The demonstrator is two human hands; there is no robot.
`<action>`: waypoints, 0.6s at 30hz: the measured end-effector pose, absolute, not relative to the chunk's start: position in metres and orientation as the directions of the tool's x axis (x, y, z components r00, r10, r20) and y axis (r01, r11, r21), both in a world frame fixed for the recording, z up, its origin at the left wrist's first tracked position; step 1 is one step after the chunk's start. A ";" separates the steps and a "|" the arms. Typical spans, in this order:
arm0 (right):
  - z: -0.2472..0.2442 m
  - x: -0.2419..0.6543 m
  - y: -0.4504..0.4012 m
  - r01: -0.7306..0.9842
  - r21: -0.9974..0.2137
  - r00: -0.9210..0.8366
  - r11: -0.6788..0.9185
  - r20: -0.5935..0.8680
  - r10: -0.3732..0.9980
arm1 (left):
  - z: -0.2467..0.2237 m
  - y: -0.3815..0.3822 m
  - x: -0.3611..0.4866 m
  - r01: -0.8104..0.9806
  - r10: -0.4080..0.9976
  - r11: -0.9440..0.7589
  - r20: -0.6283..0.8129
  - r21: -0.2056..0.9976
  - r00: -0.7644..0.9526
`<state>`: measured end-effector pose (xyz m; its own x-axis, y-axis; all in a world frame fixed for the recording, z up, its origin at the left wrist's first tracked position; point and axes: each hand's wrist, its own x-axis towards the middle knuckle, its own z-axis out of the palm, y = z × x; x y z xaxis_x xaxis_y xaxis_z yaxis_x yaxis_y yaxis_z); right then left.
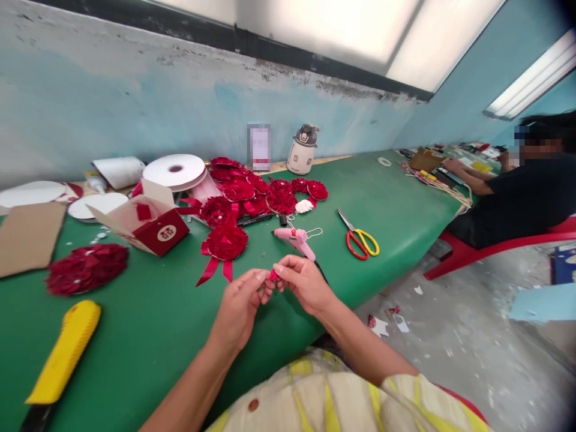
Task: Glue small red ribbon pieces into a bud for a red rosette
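Note:
My left hand [240,306] and my right hand [303,285] meet over the front edge of the green table [148,336]. Between their fingertips they pinch a small red piece [273,275], mostly covered by the fingers. Just beyond them lies a pink glue gun [297,239], its nozzle pointing left. Red ribbon rosettes [227,242] are piled behind and to the left of my hands. To the right, scissors [359,239] with one red and one yellow handle rest with their blades apart.
A yellow cutter [67,351], a red flower bundle [87,268], an open red and white box [155,225] and a ribbon spool [174,171] stand left. A bottle [302,150] and a phone [260,147] are by the wall. Another person [526,180] sits at the far right.

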<state>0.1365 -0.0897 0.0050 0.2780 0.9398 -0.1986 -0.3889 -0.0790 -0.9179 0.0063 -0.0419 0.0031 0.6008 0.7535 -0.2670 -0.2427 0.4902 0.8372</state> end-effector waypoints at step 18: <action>-0.001 0.141 -0.087 -0.443 -0.892 0.250 -0.091 -0.220 0.943 | -0.007 -0.040 0.009 -0.184 0.736 0.505 -0.309 0.843 0.602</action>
<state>0.1411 -0.0868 -0.0015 0.2498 0.9430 -0.2199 -0.4425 -0.0908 -0.8922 0.0086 -0.0397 -0.0071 0.6021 0.7361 -0.3092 -0.1845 0.5051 0.8431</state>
